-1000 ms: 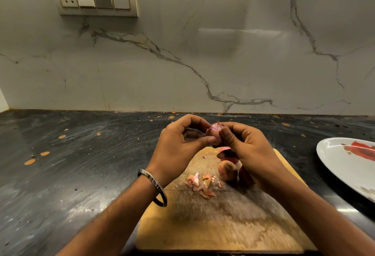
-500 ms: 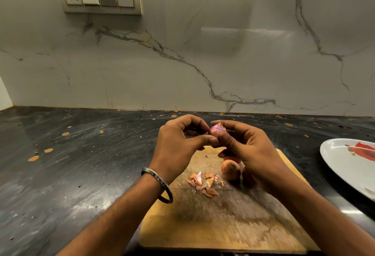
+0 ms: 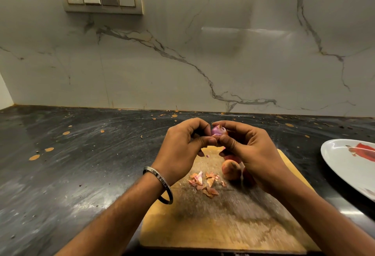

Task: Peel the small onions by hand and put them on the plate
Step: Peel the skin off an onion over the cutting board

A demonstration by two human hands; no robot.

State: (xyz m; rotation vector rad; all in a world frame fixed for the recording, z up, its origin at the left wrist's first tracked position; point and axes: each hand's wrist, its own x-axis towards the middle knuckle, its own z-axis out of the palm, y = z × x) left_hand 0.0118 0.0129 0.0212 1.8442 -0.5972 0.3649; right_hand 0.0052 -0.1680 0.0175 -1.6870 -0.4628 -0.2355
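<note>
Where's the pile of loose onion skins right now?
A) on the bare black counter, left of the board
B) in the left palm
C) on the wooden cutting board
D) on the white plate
C: the onion skins lie on the wooden cutting board, below the two hands and beside an unpeeled onion.

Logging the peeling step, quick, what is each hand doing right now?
Left hand: fingers curled, thumb and fingertips pinching at the small onion.
Right hand: fingers curled round the same onion, holding it above the cutting board.
</note>
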